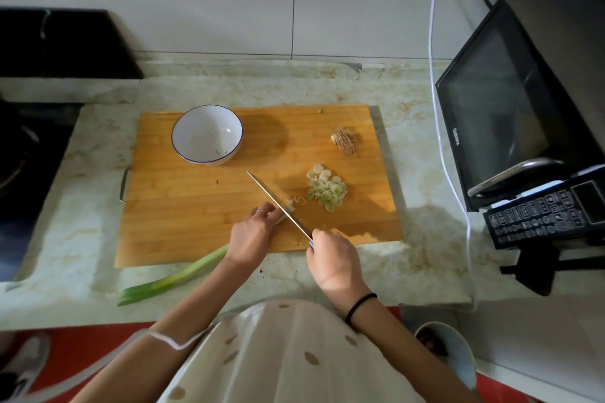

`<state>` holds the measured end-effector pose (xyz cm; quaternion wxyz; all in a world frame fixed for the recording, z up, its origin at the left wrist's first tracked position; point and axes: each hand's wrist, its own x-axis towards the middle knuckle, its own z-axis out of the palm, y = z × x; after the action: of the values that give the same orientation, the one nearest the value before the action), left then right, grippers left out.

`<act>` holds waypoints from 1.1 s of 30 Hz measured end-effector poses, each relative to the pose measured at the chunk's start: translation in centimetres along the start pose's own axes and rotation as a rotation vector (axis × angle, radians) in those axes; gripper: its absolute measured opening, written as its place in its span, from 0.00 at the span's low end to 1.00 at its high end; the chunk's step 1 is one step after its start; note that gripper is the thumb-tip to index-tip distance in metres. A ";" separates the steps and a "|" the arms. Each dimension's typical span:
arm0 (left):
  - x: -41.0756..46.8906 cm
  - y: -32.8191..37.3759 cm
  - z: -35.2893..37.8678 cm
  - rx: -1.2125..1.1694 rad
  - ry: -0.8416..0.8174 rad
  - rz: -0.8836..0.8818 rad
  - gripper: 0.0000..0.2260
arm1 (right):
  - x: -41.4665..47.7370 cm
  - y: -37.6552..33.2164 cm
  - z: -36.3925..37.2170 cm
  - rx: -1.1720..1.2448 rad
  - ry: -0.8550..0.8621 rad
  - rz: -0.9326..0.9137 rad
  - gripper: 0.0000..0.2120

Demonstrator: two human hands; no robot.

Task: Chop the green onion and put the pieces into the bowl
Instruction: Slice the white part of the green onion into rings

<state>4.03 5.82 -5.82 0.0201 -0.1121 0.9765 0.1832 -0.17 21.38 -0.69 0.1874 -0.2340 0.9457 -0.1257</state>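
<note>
Between the two hands, the knife [278, 203] lies slantwise across the white end of the green onion [173, 278], its tip pointing away from the person toward the bowl [203, 127]. The left hand [253, 234] has its fingers curled over the stalk and pins it to the cutting board [196, 206], knuckles just beside the flat of the blade. That hold probably keeps the round stalk from rolling and gives the blade a guide. The right hand [334, 260] is wrapped tight round the handle, which it hides almost wholly, at the near edge of the board. Behind the left wrist the onion trails off the board onto the table [98, 147], pale green near the hand and darkening to flat, deep green leaves at its far tip; most of its length is uncut. Only a short white stub shows beyond the left fingertips, touching the blade, with a thin curl of skin beside it. Beyond the right hand sits the pile of slices [327, 190], small white and pale green rounds heaped loosely, likely pushed aside to keep the cutting spot free. Farther out lies the trimmed root end [345, 141], a tuft of dry tan fibres well apart from the slices. Beyond the left hand, the bowl, white with a blue rim, holds little more than a pale scrap or two, so the transfer seems barely begun.
</note>
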 end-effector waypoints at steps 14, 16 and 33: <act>0.1 0.3 -0.2 0.016 -0.013 -0.020 0.20 | 0.7 -0.4 0.1 -0.003 -0.038 0.068 0.06; 0.1 0.2 -0.2 0.015 -0.010 -0.016 0.20 | 0.8 -0.5 0.3 -0.005 -0.022 0.070 0.07; 0.0 -0.1 0.2 -0.037 0.033 0.028 0.22 | 3.9 0.7 0.2 0.275 -0.012 0.176 0.11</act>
<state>4.07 5.77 -6.08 -0.0005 -0.1018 0.9745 0.1998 -3.54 20.05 -2.22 0.2334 -0.1234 0.9353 -0.2356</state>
